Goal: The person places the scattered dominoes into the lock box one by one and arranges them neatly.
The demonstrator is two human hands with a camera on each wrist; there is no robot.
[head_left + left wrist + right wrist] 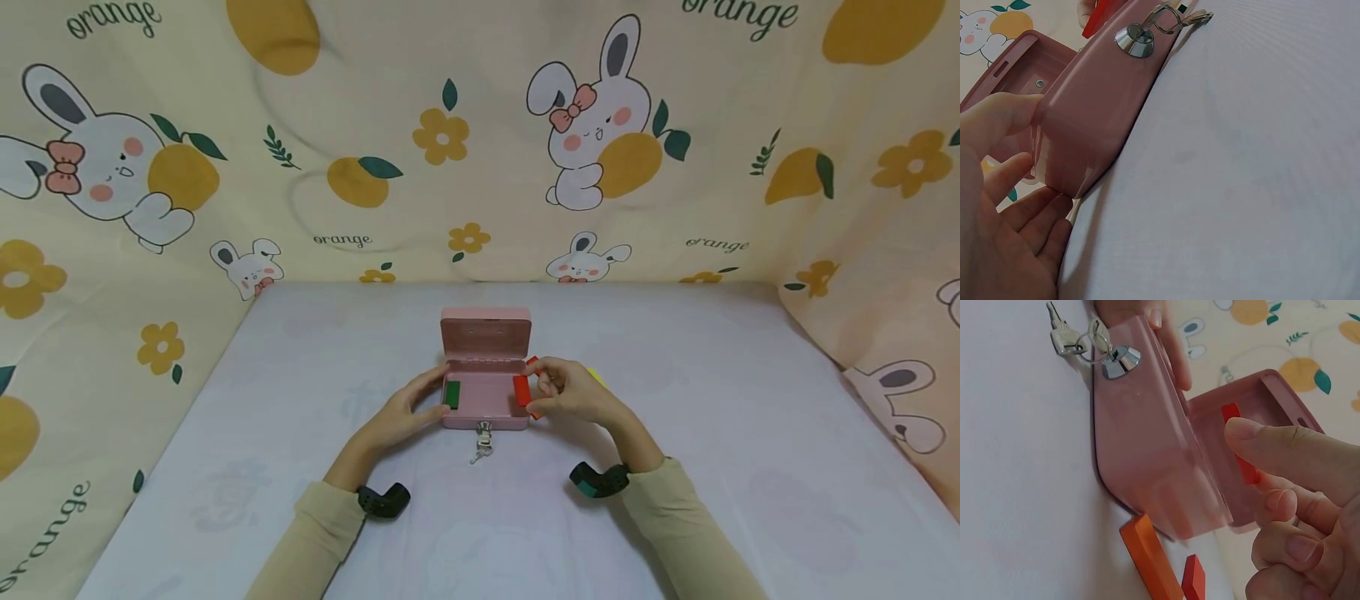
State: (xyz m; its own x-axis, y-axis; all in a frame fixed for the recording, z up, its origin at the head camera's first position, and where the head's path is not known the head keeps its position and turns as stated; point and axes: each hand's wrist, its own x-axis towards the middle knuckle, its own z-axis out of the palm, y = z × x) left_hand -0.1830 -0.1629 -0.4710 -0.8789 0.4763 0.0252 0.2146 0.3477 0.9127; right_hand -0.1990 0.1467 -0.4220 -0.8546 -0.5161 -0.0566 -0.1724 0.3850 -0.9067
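A pink cash box (486, 422) stands with its lid (486, 335) raised. Keys (483, 450) hang from the lock on its front. My left hand (408, 408) grips the box's left side, the thumb near the front corner and the fingers along the side. Inside, at the left, a green block (452, 395) is visible. My right hand (573, 390) pinches a red block (1247, 465) between thumb and finger, over the box's right end. Beside the box, under that hand, lie an orange block (1150, 556) and another red block (1194, 578).
Part of something yellow (597, 377) shows behind the right hand. A white cloth (360, 333) covers the table. Behind it hangs a patterned curtain (480, 192) with rabbits and oranges. Each wrist wears a dark camera band (600, 481).
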